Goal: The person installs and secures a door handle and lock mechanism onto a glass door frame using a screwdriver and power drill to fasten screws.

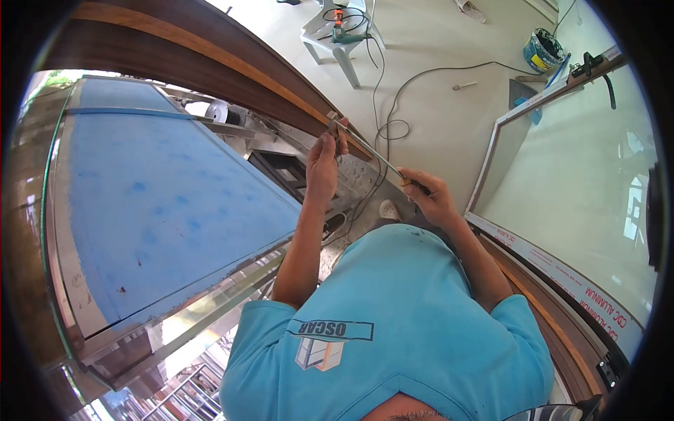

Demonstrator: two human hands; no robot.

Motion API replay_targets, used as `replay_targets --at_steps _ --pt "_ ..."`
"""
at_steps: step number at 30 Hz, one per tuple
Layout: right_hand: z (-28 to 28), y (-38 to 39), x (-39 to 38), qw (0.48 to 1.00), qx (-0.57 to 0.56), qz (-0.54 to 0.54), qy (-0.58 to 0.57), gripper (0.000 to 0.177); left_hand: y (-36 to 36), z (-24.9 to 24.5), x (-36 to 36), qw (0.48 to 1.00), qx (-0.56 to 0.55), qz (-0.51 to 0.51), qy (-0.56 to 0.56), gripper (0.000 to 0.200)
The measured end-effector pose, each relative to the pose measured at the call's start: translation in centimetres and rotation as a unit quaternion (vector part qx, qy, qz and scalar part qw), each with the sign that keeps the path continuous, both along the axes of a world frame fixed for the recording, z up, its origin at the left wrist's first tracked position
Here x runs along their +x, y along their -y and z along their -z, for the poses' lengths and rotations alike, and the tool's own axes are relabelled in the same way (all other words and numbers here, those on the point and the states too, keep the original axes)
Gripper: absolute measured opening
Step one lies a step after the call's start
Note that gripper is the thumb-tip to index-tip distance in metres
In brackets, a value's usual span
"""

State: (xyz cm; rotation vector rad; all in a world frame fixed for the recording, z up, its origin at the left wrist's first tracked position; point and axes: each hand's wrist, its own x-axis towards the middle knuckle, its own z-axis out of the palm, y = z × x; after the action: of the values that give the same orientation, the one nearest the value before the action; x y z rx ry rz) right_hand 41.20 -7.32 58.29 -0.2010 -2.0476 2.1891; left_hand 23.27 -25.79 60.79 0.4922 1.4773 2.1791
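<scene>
Manipulation in progress: the left hand pinches a small metal part beside brown framing; the right hand grips a screwdriver whose shaft reaches toward it; completion cannot be judged. Blue-faced panel at left; cables and a stool on the pale floor.

we look forward and steeply down from the head, through a dark round border. the shirt is nearest, at lower middle; the left hand and right hand lie beyond, above centre; the floor is farther off.
</scene>
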Motion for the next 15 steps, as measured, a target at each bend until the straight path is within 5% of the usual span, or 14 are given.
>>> replay_targets --at_steps 11,15 --pt "-2.3 1.5 -0.6 0.996 -0.033 0.009 0.078 0.035 1.3 2.6 -2.0 0.966 -0.189 -0.021 -0.177 0.049" --pt "-3.0 3.0 -1.2 0.986 -0.125 0.006 0.109 0.036 0.4 3.6 -2.8 0.967 -0.154 -0.045 -0.197 0.039"
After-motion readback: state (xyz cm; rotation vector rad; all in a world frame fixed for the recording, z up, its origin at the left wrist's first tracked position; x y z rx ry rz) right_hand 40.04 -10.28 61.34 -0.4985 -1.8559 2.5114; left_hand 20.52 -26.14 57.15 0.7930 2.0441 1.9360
